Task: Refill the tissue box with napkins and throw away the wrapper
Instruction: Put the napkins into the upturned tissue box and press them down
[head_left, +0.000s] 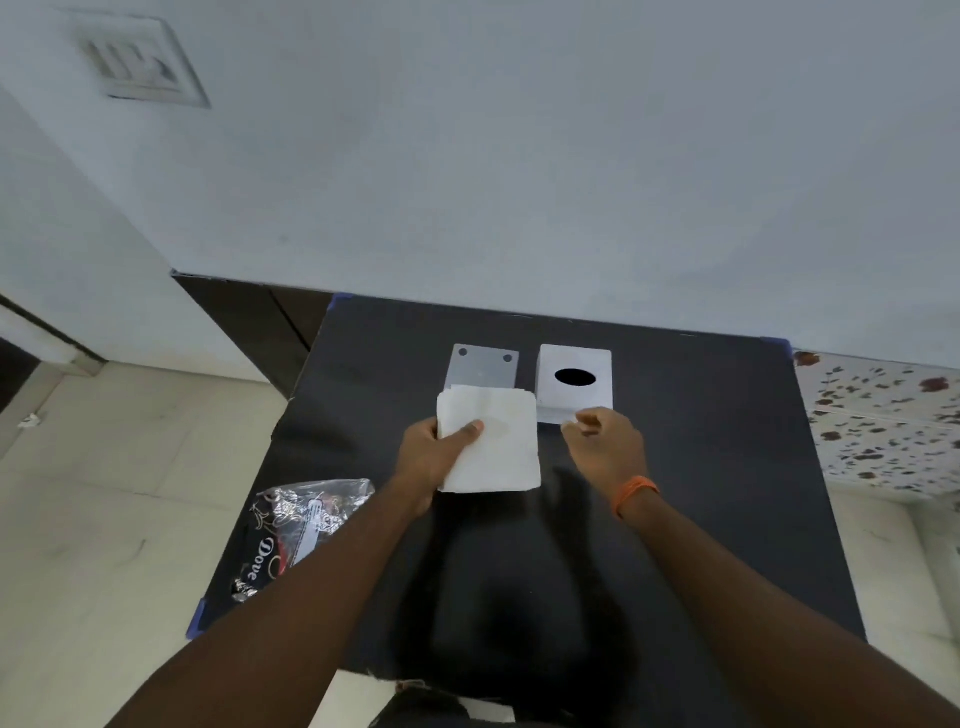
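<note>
My left hand (434, 451) grips a thick stack of white napkins (493, 441) by its left edge, thumb on top, above the black table (701, 467). The white tissue box (575, 382), with a dark oval slot on top, stands just right of the stack. Its flat white base plate (485, 366) with two dark dots lies behind the napkins, partly hidden by them. My right hand (605, 449), an orange band on its wrist, hovers at the box's near edge with fingers loosely curled and nothing in them. The crumpled clear wrapper (301, 525) lies at the table's left edge.
A pale wall (519, 156) rises right behind the table. Light floor tiles (104, 519) spread to the left, and a speckled surface (883, 426) adjoins the table on the right. A dark cabinet (249, 327) stands at the back left.
</note>
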